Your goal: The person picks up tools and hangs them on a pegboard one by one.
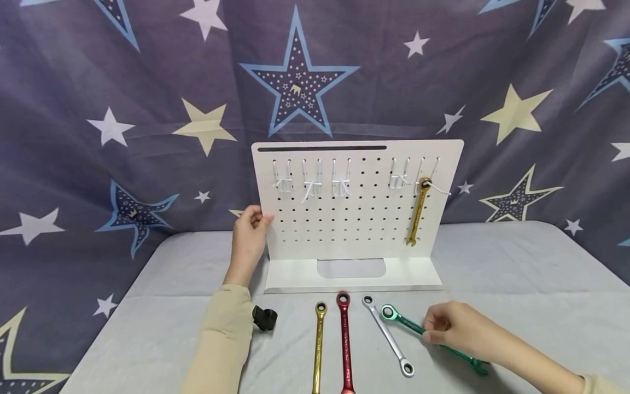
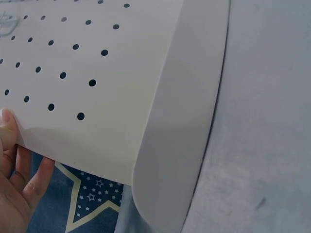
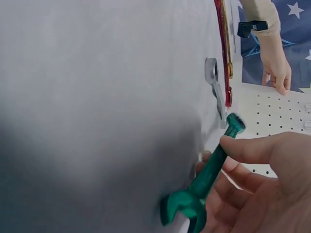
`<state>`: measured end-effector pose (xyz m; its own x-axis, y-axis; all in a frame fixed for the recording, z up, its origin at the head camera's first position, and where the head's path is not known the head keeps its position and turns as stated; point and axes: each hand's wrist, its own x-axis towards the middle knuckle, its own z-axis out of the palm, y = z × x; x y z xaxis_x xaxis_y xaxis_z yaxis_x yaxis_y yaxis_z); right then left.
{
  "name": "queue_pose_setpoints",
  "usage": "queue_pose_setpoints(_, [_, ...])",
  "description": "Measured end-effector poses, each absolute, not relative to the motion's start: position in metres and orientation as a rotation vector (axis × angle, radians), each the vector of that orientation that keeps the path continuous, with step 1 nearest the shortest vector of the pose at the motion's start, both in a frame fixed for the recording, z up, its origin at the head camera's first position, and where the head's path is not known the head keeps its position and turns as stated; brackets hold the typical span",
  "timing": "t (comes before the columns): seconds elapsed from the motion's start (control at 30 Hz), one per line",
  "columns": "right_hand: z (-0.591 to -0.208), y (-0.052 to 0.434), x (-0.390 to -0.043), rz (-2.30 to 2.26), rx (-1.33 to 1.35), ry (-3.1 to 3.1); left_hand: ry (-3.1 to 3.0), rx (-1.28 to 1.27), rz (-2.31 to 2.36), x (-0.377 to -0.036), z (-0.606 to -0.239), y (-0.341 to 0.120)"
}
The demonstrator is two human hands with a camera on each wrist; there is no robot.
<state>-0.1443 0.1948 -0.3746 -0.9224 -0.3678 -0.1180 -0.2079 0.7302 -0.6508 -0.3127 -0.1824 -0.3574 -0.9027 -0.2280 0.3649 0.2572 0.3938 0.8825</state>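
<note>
The right hand (image 1: 460,331) pinched the green wrench (image 1: 410,324) mid-shaft, on the side of the silver wrench (image 1: 388,335) toward the desk's (image 1: 507,273) right edge, and whether it fully cleared the surface was hard to tell! Over left, the left hand (image 1: 248,238) gripped the pegboard's (image 1: 364,249) left edge between thumb and fingers. A level lift looked wise, ring end clear of the silver wrench, with that steadying hold firm but light.
</note>
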Motion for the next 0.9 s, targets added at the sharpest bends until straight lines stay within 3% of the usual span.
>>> queue_pose_setpoints(0.9, [-0.359, 0.185, -0.155, -1.563, -0.238, 2.768, -2.222, -0.019, -1.535, -0.312, -0.357, -0.182])
